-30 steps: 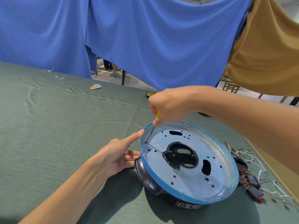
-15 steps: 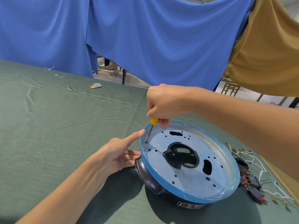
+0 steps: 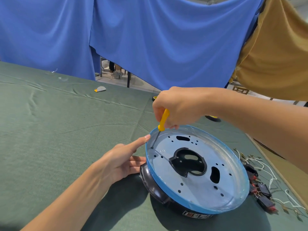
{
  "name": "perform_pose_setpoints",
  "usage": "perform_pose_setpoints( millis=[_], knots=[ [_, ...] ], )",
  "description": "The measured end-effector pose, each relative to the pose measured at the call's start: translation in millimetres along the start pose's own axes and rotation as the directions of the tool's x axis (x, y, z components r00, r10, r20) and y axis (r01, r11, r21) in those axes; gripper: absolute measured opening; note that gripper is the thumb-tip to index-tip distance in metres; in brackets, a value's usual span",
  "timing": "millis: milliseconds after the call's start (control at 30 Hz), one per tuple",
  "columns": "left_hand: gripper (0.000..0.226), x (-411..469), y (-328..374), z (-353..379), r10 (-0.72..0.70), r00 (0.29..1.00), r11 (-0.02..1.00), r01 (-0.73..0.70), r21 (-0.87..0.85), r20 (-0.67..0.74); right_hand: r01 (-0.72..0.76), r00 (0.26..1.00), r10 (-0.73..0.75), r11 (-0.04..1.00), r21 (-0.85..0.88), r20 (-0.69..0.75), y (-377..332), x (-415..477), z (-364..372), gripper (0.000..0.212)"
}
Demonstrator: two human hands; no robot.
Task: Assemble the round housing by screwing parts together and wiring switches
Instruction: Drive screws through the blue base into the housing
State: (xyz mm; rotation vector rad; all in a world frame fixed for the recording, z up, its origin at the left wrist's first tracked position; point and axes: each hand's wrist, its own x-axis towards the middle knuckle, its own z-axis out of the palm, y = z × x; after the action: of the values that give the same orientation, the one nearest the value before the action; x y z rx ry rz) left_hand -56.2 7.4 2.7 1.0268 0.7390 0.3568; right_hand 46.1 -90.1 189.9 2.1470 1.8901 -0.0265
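Observation:
The round housing (image 3: 196, 185) lies on the green table: a pale metal plate with a blue rim on top of a black base. My right hand (image 3: 176, 107) grips a yellow-handled screwdriver (image 3: 162, 121) held nearly upright; its tip sits on a screw (image 3: 152, 147) at the plate's left edge. My left hand (image 3: 121, 162) rests against the housing's left side, its straight index finger touching the blue rim and the other fingers against the black base. Black switches (image 3: 263, 192) with red parts and white wires (image 3: 270, 170) lie to the right of the housing.
The green cloth-covered table (image 3: 50, 130) stretches left and back. A small grey and yellow scrap (image 3: 100, 89) lies far back. Two black and yellow wheels (image 3: 212, 117) sit behind my right arm. Blue and tan curtains hang behind. The table's right edge (image 3: 273, 165) runs close to the switches.
My right hand has slid up the screwdriver, so more of the yellow handle shows below the fingers. The tip stays on the same screw. My left hand has not moved.

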Motion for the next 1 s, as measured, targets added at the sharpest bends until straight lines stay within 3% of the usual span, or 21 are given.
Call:
perform_pose_setpoints(
  millis=[33, 200, 300, 400, 567, 733, 867, 1000],
  knots=[
    [0.118, -0.6, 0.1, 0.5, 0.0, 1.0, 1.0, 0.0, -0.002, 0.003, 0.043, 0.998, -0.044, 0.999, -0.022, -0.034, -0.2, -0.3, 0.7, 0.001],
    [0.117, -0.7, 0.8, 0.7, -0.002, 1.0, 1.0, 0.002, 0.0, -0.002, 0.088, 0.99, -0.097, 0.992, -0.088, -0.101, 1.1, 6.0, 5.2, 0.027],
    [0.117, -1.3, 1.0, 1.7, -0.001, 1.0, 1.0, 0.001, 0.008, -0.005, 0.057, 0.987, -0.077, 0.988, -0.146, -0.14, 0.1, 14.2, 10.5, 0.042],
    [0.116, -2.3, 1.1, 2.4, 0.0, 1.0, 1.0, 0.0, 0.005, -0.007, 0.008, 0.989, -0.024, 0.994, -0.105, -0.149, -0.2, 21.5, 13.4, 0.043],
    [0.118, -3.4, 1.4, 2.3, 0.0, 1.0, 1.0, 0.0, 0.002, -0.003, -0.103, 0.994, 0.103, 0.994, -0.019, -0.028, -0.6, 25.2, 11.1, 0.046],
    [0.119, -3.0, 0.8, 2.0, 0.006, 1.0, 1.0, -0.006, -0.004, 0.007, -0.076, 0.991, 0.082, 0.995, -0.058, 0.106, 4.3, 6.9, -1.6, 0.034],
    [0.118, -3.3, 1.5, 2.8, 0.003, 1.0, 1.0, -0.003, 0.0, 0.007, 0.032, 0.997, -0.04, 0.993, -0.112, -0.071, 5.5, 7.2, 4.3, 0.018],
    [0.117, -4.7, 2.1, 4.1, 0.001, 1.0, 1.0, -0.001, 0.002, 0.005, 0.033, 0.987, -0.051, 0.993, -0.115, -0.154, 5.3, 11.0, 6.5, 0.027]
  ],
)
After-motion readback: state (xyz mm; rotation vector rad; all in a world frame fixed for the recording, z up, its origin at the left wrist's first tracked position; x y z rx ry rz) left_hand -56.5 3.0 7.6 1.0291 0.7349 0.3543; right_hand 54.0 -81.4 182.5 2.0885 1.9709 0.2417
